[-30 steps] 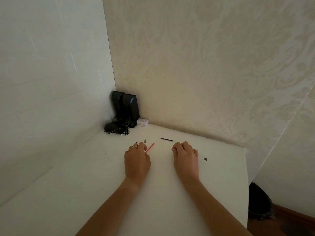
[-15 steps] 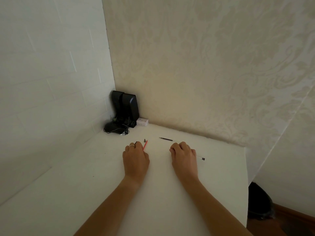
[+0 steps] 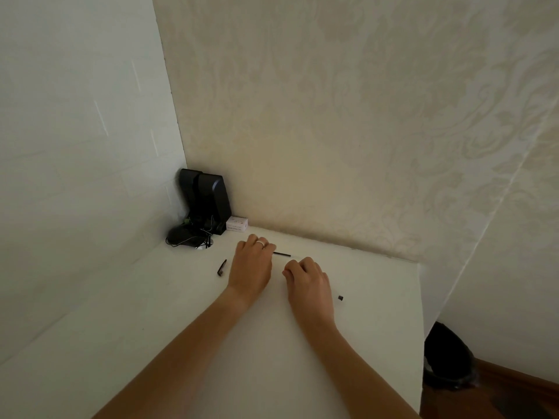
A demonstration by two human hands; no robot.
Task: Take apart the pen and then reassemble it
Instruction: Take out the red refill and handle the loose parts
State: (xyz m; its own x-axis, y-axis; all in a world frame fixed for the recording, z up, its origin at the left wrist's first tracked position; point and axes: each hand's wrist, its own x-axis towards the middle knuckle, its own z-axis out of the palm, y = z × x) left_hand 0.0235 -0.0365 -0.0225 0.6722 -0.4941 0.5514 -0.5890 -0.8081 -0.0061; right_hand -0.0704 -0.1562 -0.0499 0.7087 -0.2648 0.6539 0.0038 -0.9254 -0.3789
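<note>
Pen parts lie scattered on the white table. A thin black refill rests near the back wall. My left hand, which wears a ring, lies palm down with its fingertips at the refill's left end; whether they grip it is hidden. My right hand sits just right of it, fingers curled under, and anything inside is hidden. A small black clip piece lies left of my left hand. A tiny black end piece lies right of my right hand. No red piece shows.
A black device with tangled cables fills the back left corner, with a small white box beside it. Walls close the table at the left and back. The table's right edge drops to the floor, where a dark bin stands.
My left hand moved right and away from me, from the red piece to the black refill's end, uncovering the clip piece. The red piece went out of sight. My right hand shifted slightly left.
</note>
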